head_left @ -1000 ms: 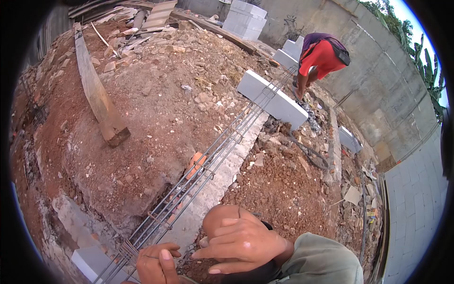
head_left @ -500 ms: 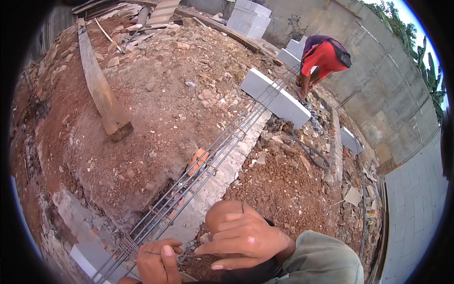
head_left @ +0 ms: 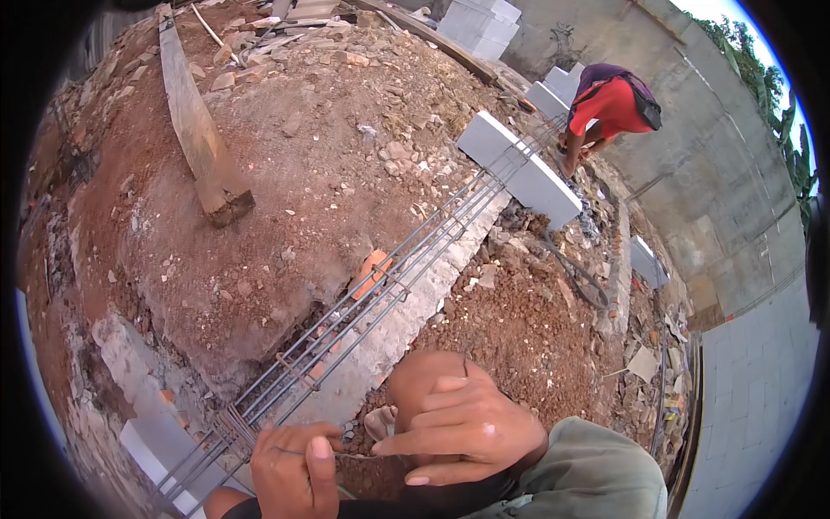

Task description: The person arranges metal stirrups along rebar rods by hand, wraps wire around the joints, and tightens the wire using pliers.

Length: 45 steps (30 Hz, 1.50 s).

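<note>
A thin strand of wire [head_left: 354,456] runs between my two hands, low in the view. My left hand [head_left: 294,471] pinches one end between thumb and curled fingers, beside the long steel rebar cage [head_left: 341,336]. My right hand [head_left: 471,432] closes on the other end, its fingers bent; a short dark wire tip shows above it. Bundled ties wrap the cage just past my left hand. The cage lies slanting away over a concrete footing [head_left: 411,324], resting across white blocks at both ends: the far block [head_left: 523,169] and the near block [head_left: 156,454].
Another person in a red shirt [head_left: 609,108] bends over the cage's far end. A wooden plank [head_left: 199,130] lies on the dirt mound at left. An orange brick [head_left: 372,272] sits beside the cage. White blocks [head_left: 480,30] are stacked by the grey wall [head_left: 692,156].
The whole view has shifted slightly, with the scene sliding right at the top. Both hands stay close together on the wire, the left raised a little.
</note>
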Tool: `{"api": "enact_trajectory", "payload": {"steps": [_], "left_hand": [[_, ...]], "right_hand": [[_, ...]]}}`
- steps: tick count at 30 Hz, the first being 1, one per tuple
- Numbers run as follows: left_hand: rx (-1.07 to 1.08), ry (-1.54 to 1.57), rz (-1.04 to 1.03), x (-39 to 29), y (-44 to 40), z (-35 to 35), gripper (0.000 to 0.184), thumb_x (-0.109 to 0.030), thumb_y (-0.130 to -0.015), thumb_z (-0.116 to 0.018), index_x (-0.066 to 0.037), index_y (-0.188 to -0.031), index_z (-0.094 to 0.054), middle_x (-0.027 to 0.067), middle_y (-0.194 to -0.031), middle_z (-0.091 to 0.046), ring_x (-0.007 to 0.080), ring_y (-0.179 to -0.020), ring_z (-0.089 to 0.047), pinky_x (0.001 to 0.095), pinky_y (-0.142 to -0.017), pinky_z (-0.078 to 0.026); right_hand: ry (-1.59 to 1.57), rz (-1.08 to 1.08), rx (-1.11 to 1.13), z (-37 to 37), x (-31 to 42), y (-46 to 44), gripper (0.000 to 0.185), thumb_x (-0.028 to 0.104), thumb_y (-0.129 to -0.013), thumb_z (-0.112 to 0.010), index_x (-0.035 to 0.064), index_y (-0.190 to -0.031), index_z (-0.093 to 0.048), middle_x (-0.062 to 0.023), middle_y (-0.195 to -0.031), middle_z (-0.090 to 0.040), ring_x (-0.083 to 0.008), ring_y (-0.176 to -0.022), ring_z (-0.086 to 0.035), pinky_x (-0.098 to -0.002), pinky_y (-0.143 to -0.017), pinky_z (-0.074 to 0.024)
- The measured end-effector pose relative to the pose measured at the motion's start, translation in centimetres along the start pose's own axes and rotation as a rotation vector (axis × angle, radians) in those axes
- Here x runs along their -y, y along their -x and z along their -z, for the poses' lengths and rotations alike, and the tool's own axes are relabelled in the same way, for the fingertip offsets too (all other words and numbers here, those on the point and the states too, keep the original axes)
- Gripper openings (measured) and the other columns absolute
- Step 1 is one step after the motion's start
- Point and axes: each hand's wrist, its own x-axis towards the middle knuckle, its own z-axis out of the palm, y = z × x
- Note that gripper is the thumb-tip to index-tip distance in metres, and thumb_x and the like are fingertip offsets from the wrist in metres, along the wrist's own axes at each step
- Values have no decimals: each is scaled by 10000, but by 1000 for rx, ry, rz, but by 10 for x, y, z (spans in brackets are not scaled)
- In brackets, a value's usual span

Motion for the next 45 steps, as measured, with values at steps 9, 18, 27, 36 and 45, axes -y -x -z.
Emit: {"api": "enact_trajectory", "payload": {"steps": [9,18,27,36,45], "left_hand": [[7,-19,8,1,0,1,373,-217,-1069,-456,3,-972,-741,174,-871,-734,388,-844,-686,472,-789,-507],[-20,-29,33,2,4,-4,410,-245,-1050,-421,-25,-899,-732,85,-736,-711,304,-737,-666,425,-788,-452],[27,-45,-9,4,5,6,381,-265,-1069,-485,-6,-990,-753,160,-883,-748,387,-853,-692,477,-801,-511],[40,-23,15,0,5,6,385,-268,-1070,-482,-9,-988,-755,163,-901,-750,386,-876,-694,476,-823,-508],[5,-24,28,5,5,-2,405,-304,-1046,-481,-27,-906,-742,120,-763,-700,332,-729,-661,450,-776,-470]], "right_hand": [[-7,59,-12,-1,-6,-1,418,332,-861,-825,72,-1185,-780,38,-699,-569,-132,-614,-529,-316,-647,-318],[7,5,57,3,0,4,404,366,-878,-787,129,-1204,-759,-11,-858,-669,-147,-766,-639,-313,-711,-414],[-15,41,74,3,0,2,425,342,-883,-801,80,-1214,-752,7,-782,-626,-151,-721,-610,-316,-694,-402],[-22,53,60,4,-1,3,422,328,-886,-803,66,-1212,-752,15,-751,-600,-152,-701,-600,-318,-692,-399],[-29,57,67,4,0,2,411,322,-888,-801,62,-1203,-754,22,-743,-592,-149,-693,-594,-315,-691,-395]]}}
